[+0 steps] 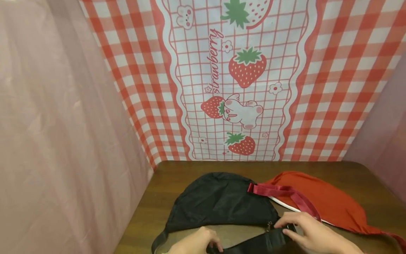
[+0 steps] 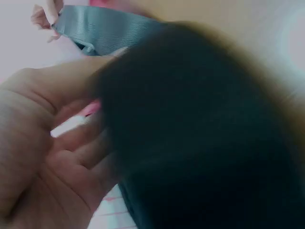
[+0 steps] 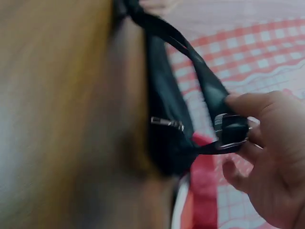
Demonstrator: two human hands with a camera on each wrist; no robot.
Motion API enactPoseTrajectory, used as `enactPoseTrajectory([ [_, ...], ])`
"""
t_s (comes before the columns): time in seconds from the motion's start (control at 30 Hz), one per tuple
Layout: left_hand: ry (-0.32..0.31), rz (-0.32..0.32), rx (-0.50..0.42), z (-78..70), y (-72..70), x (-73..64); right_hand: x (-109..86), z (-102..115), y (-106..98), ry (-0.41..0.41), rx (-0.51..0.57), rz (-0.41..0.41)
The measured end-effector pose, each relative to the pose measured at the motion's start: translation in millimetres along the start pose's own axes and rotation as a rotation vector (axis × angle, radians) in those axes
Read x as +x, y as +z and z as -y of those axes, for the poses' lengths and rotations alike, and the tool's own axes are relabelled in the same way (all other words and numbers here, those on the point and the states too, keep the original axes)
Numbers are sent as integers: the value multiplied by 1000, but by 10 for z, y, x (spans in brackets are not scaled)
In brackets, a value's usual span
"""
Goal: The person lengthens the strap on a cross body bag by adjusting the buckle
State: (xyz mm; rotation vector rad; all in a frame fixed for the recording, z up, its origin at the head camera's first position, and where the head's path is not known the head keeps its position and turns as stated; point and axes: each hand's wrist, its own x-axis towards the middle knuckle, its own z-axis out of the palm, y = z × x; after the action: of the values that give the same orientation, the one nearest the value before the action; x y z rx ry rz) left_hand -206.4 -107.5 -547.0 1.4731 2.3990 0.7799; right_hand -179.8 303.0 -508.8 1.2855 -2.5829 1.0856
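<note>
A black half-moon shoulder bag [image 1: 219, 201] lies flat on the wooden table, its strap [image 1: 258, 244] drawn toward the front edge. At the strap's left part, my left hand [image 1: 196, 241] grips the webbing between thumb and fingers; in the left wrist view the blurred dark strap [image 2: 195, 129] covers the fingertips. My right hand [image 1: 314, 234] pinches the strap by its metal slide buckle [image 3: 231, 131], close to the bag's right corner. A silver zipper pull [image 3: 167, 123] hangs at the bag's edge in the right wrist view.
An orange-red bag [image 1: 323, 194] with a white zipper lies to the right, its crimson strap [image 1: 279, 190] reaching onto the black bag. Behind the table [image 1: 139, 218] hangs a strawberry-print checked cloth [image 1: 247, 70]. A pale curtain [image 1: 63, 123] hangs at the left.
</note>
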Motion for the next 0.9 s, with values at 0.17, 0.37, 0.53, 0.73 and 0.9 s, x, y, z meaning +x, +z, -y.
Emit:
enactPoseTrajectory([
  [0.17, -163, -98, 97, -388, -439, 227, 332, 168, -109, 61, 3, -203],
  [0.37, -98, -407, 165, -692, -571, 709, 631, 185, -212, 35, 17, -226],
  [0.53, 6, -529, 157, -781, -520, 1064, 656, 182, -212, 46, 2, -261],
  [0.73, 21, -530, 94, -763, -447, 1265, 633, 199, -228, 29, 12, -300],
  [0.9, -18, -539, -63, -741, -421, 1279, 552, 158, -227, 14, 177, -314],
])
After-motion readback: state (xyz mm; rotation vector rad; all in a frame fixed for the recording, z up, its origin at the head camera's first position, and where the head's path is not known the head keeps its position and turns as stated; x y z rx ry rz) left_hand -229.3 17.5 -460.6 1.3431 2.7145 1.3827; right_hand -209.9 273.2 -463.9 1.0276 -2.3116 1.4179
